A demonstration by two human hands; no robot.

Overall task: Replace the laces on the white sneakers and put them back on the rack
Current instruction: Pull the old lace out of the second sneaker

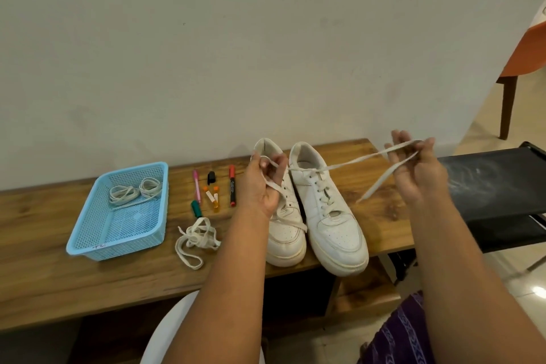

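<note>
Two white sneakers (313,210) stand side by side on a wooden table (59,216) against a pale wall (236,38), toes toward the camera. The right-hand shoe (334,216) is laced up its eyelets; a cream lace (348,161) runs out from its top on both sides. The left hand (264,183) is raised over the other shoe (285,233), fingers curled round one end of the lace, which loops over the hand and trails down across that shoe. The right hand (418,168), lifted to the right of the shoes, pinches the other end, the lace pulled nearly taut between the shoe and the fingers, its tip hanging down toward the table. A loose lace (196,238) lies tangled on the table left of the shoes. Beyond it lie several markers (232,186) and caps. A blue basket (118,213) at the left holds two coiled laces (134,190). A black rack (496,186) stands just beside the table's right end.
</note>
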